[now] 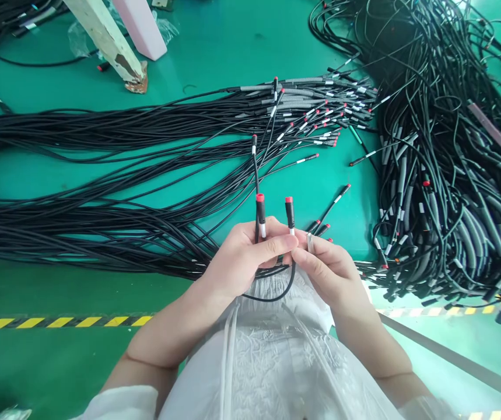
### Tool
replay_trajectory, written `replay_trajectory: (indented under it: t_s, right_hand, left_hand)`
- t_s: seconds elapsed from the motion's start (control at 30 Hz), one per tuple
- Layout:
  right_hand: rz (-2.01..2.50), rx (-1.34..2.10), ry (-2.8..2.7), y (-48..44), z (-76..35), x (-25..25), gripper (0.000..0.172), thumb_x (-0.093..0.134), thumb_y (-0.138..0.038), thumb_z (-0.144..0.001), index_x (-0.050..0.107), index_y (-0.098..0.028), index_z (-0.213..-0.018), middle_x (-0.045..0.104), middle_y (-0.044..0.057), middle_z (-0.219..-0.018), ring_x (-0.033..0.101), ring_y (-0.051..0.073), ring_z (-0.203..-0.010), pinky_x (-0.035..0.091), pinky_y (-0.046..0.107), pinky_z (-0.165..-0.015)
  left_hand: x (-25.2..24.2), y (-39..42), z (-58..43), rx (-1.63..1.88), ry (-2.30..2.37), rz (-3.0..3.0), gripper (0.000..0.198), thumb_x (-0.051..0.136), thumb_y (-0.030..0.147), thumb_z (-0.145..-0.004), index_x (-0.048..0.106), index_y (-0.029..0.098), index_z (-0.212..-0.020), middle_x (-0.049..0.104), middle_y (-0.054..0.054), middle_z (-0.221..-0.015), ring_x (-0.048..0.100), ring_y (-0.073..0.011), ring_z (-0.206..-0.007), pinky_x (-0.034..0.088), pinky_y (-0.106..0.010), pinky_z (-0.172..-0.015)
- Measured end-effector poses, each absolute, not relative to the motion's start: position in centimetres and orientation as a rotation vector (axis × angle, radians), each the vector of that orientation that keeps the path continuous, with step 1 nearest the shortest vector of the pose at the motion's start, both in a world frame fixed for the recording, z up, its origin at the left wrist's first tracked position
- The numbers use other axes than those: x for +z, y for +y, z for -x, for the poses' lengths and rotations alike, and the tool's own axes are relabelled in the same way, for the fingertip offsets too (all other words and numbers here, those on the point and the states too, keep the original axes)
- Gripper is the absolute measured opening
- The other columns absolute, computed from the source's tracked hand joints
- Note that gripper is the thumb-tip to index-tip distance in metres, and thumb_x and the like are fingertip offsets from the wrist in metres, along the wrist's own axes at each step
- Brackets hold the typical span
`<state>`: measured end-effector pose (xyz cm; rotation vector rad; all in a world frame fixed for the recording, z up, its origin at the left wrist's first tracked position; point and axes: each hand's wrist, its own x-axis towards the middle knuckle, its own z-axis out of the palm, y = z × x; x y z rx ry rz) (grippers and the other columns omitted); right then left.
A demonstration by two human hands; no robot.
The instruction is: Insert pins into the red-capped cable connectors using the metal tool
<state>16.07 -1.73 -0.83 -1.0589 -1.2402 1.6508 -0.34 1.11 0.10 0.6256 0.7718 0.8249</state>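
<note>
My left hand (250, 254) is closed round a black cable whose red-capped connector (261, 211) stands upright above the thumb. A second red-capped connector (290, 214) rises between my two hands, my left thumb tip resting at its white label. My right hand (326, 262) pinches at that same spot, its thumb and fingers pressed together on the cable. A loop of black cable (283, 297) hangs below my hands. At my right fingers sits a small clear band (310, 242); whether it is worn or held I cannot tell.
Long bundles of black cables (101, 128) with red-capped ends lie across the green tabletop (233, 46). A large tangled heap of cables (451, 175) fills the right side. Beige and pink posts (105, 41) stand at upper left. Yellow-black tape (88, 322) marks the floor.
</note>
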Motion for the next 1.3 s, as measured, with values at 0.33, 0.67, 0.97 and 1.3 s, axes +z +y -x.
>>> replay_trajectory:
  t_s: [0.33,0.67,0.97,1.3]
  right_hand:
    - [0.905,1.671,-1.268,-2.1,-15.6,-1.9,0.034,0.053,-0.041,-0.101,0.066,-0.021,-0.076,0.053,0.001,-0.072,0.048,0.015,-0.070,0.039,0.030,-0.067]
    - [1.105,0.785,-1.855,-2.6,-14.3,-0.7,0.017,0.047,-0.016,-0.099,0.055,-0.020,-0.085,0.043,0.000,-0.071,0.043,0.016,-0.069,0.036,0.032,-0.062]
    - [1.086,1.063,-1.693,-2.7,-14.7,-1.1,0.020,0.047,-0.020,-0.102,0.056,-0.021,-0.084,0.048,0.001,-0.074,0.047,0.016,-0.073,0.039,0.032,-0.067]
    - [1.064,1.373,-1.423,-2.7,-15.2,-1.6,0.030,0.049,-0.036,-0.103,0.060,-0.022,-0.079,0.048,0.000,-0.074,0.047,0.015,-0.072,0.039,0.031,-0.069]
  left_hand:
    - [0.3,0.4,0.5,0.841,0.801,-0.786,0.031,0.072,0.042,-0.086,0.070,0.019,-0.066,0.063,-0.002,-0.062,0.054,-0.0123,-0.058,0.038,-0.028,-0.056]
    - [-0.2,0.3,-0.2,1.019,0.868,-0.628,0.032,0.085,0.030,-0.071,0.059,0.018,-0.058,0.051,0.005,-0.057,0.047,-0.0092,-0.055,0.036,-0.025,-0.054]
    - [-0.1,0.9,0.0,0.902,0.809,-0.633,0.028,0.082,0.036,-0.076,0.064,0.018,-0.065,0.056,0.003,-0.059,0.046,-0.0086,-0.052,0.033,-0.025,-0.052]
    - [-0.2,0.9,0.1,0.861,0.715,-0.625,0.020,0.078,0.034,-0.081,0.073,0.017,-0.071,0.062,0.001,-0.061,0.056,-0.0108,-0.057,0.042,-0.025,-0.059]
